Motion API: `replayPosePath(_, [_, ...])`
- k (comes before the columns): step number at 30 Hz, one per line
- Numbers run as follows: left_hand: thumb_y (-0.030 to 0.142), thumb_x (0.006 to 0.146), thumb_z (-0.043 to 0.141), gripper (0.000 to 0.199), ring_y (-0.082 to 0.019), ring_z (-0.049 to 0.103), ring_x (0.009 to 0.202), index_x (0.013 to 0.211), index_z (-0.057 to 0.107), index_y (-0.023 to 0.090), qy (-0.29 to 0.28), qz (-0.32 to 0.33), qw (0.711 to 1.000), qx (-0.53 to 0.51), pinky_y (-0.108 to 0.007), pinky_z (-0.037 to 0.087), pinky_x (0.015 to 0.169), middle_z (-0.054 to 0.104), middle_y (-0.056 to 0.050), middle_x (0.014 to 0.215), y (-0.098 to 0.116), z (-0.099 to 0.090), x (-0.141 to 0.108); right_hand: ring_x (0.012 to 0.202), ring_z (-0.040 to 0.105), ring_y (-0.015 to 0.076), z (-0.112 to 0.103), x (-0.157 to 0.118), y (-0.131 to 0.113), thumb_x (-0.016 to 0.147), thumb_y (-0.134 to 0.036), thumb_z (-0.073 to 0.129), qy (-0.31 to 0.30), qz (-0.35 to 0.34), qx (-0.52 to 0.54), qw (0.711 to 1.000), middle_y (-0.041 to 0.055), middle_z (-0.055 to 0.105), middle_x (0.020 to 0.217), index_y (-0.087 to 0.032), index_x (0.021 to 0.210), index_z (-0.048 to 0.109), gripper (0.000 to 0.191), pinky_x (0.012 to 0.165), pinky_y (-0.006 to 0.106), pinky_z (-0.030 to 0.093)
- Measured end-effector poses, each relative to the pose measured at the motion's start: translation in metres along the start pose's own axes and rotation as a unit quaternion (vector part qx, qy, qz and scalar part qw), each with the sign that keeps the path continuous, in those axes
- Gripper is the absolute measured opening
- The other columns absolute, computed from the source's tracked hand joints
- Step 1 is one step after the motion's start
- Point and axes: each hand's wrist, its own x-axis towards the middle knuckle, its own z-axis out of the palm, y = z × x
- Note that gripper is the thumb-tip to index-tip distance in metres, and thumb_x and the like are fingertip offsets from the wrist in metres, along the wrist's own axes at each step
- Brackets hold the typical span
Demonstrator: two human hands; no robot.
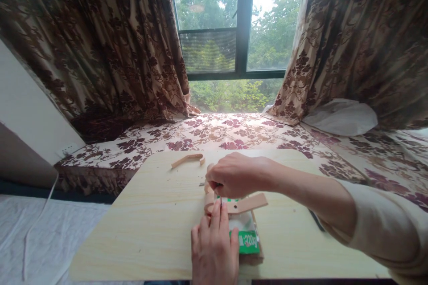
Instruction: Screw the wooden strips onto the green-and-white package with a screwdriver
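Note:
A tan leather strap (pixel 249 203) with a small dark hole lies across a green-and-white packet (pixel 245 242) marked "320g", which rests on a wooden-looking block (pixel 253 258). My left hand (pixel 215 245) lies flat over the packet's left side, fingers stretched out, fingertips pressing down on the strap. Just above them, my right hand (pixel 230 173) is closed in a fist by the strap's curled left end; what it grips is hidden by the fingers. A thin dark piece (pixel 201 184) sticks out on the tabletop left of the right hand.
A bent tan strip (pixel 187 159) lies at the back of the pale wooden table (pixel 140 222), with small crumbs nearby. A dark object (pixel 317 221) is partly covered by my right forearm. Behind stand a flowered window seat (pixel 234 131), curtains (pixel 133 44) and a window (pixel 242 53).

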Motion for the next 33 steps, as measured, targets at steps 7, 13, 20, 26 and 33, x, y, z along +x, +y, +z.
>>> replayPosePath(7, [0.021, 0.085, 0.046, 0.043, -0.021, 0.054, 0.099, 0.128, 0.05, 0.02, 0.0, -0.005, 1.0, 0.005, -0.036, 0.04, 0.081, 0.056, -0.005, 0.129, 0.0001, 0.001, -0.0002, 0.069, 0.061, 0.0183, -0.0056, -0.0029, 0.0007, 0.075, -0.024, 0.05, -0.004, -0.001, -0.004, 1.0, 0.0091, 0.071, 0.083, -0.018, 0.095, 0.065, 0.026, 0.05, 0.026, 0.029])
replayPosePath(13, [0.021, 0.083, 0.048, 0.044, -0.022, 0.054, 0.102, 0.127, 0.051, 0.021, -0.009, -0.008, 1.0, 0.021, -0.037, 0.041, 0.082, 0.056, -0.006, 0.128, 0.0004, 0.0027, -0.001, 0.07, 0.061, 0.0177, -0.0014, -0.0025, -0.0012, 0.079, -0.022, 0.045, 0.003, 0.014, 0.008, 1.0, 0.0079, 0.071, 0.082, -0.018, 0.09, 0.064, 0.022, 0.049, 0.026, 0.028])
replayPosePath(20, [0.021, 0.084, 0.045, 0.044, -0.021, 0.054, 0.103, 0.129, 0.05, 0.02, -0.004, -0.003, 1.0, 0.016, -0.037, 0.041, 0.083, 0.056, -0.005, 0.13, -0.0015, 0.0039, -0.0015, 0.066, 0.06, 0.0172, 0.0012, -0.0039, 0.0045, 0.08, -0.027, 0.046, 0.031, 0.024, 0.014, 0.999, 0.0079, 0.071, 0.079, -0.018, 0.088, 0.063, 0.022, 0.048, 0.026, 0.026])
replayPosePath(26, [0.023, 0.084, 0.047, 0.046, -0.022, 0.053, 0.103, 0.129, 0.049, 0.021, 0.004, -0.004, 1.0, 0.022, -0.037, 0.041, 0.082, 0.056, -0.006, 0.129, -0.0013, 0.0056, -0.0019, 0.066, 0.06, 0.0161, 0.0004, -0.0093, 0.0025, 0.081, -0.024, 0.045, 0.025, 0.01, 0.021, 0.999, 0.0067, 0.07, 0.077, -0.018, 0.088, 0.063, 0.02, 0.049, 0.026, 0.026])
replayPosePath(33, [0.022, 0.085, 0.043, 0.044, -0.021, 0.053, 0.102, 0.128, 0.05, 0.021, 0.0, -0.005, 1.0, 0.015, -0.036, 0.039, 0.082, 0.055, -0.004, 0.13, -0.0018, 0.0042, -0.0015, 0.067, 0.058, 0.0162, 0.003, -0.0057, 0.0045, 0.082, -0.028, 0.047, 0.034, 0.033, 0.028, 0.998, 0.0079, 0.07, 0.08, -0.017, 0.089, 0.064, 0.021, 0.05, 0.026, 0.026])
